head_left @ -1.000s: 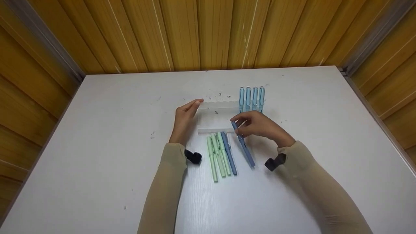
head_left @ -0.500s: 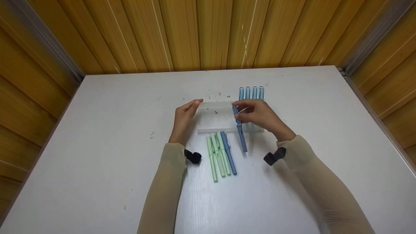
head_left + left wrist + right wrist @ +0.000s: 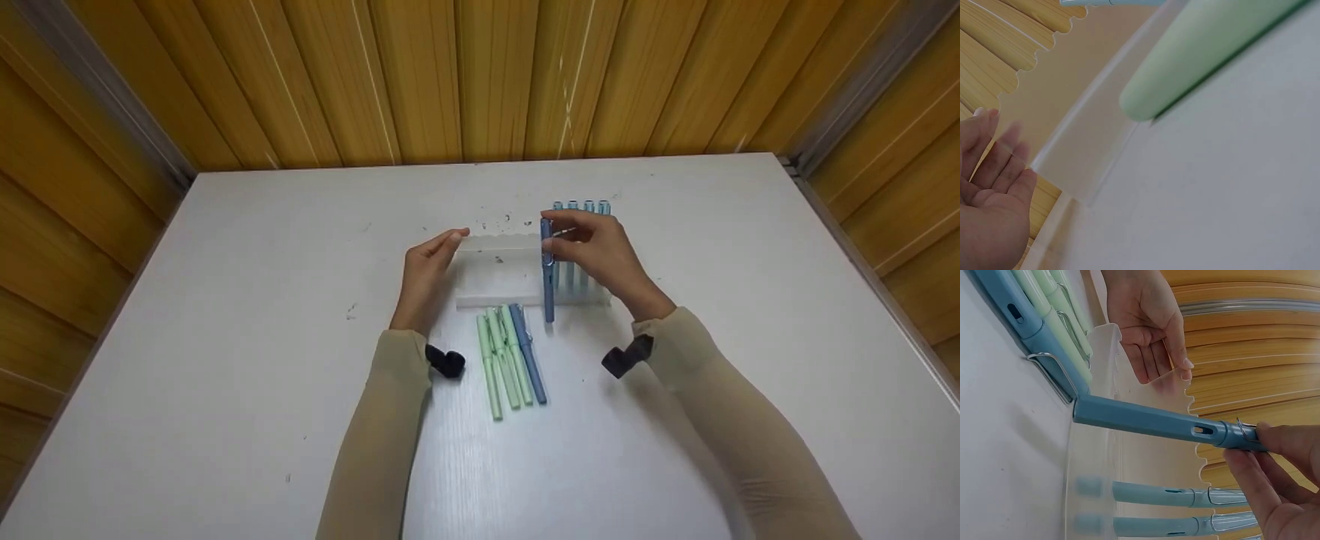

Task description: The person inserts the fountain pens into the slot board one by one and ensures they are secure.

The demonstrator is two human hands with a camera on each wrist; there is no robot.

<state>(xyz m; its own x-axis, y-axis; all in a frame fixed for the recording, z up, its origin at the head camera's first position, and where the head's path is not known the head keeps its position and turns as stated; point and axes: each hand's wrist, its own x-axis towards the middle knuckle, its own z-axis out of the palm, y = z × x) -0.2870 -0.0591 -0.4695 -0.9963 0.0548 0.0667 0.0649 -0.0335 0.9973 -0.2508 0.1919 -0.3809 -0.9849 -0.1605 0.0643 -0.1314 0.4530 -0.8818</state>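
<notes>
A dark blue pen (image 3: pixel 549 296) with a wire clip is pinched near its capped end between thumb and fingers of my right hand (image 3: pixel 604 251). It hangs over the clear plastic pen rack (image 3: pixel 495 279), just left of the light blue pens (image 3: pixel 1154 493) lying in it. In the right wrist view, the pen's lower end is close to the rack's front wall. My left hand (image 3: pixel 427 274) pinches the rack's left end by the scalloped back edge (image 3: pixel 1016 84). In front of the rack lie several green pens (image 3: pixel 504 360) and another dark blue pen (image 3: pixel 529 356).
The white table (image 3: pixel 225 375) runs back to a yellow wood-panel wall (image 3: pixel 420 82), with panels on both sides too. Small dark marks (image 3: pixel 351 311) dot the tabletop. Black wrist cameras (image 3: pixel 448 364) sit on both sleeves.
My right hand has moved away from me, carrying the dark blue pen from in front of the rack to over it. The pen has turned from slanted to nearly straight. My left hand stays put.
</notes>
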